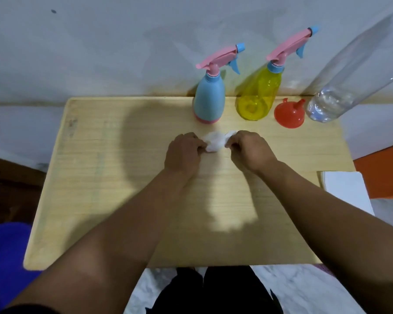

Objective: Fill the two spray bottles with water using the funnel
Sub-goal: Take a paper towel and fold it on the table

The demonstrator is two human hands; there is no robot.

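Left hand (183, 152) and right hand (250, 150) both pinch a crumpled white tissue (214, 143) with curled fingers on the wooden table (95, 177).

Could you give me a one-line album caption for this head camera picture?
Both hands, left hand and right hand, pinch a crumpled white tissue before capped spray bottles.

Bare forearms, dark sleeve edge (30, 308) (lower left), black trousers (213, 293)

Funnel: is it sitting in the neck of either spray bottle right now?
No, the funnel lies wide end down on the table, beside the yellow spray bottle, whose trigger top is on.
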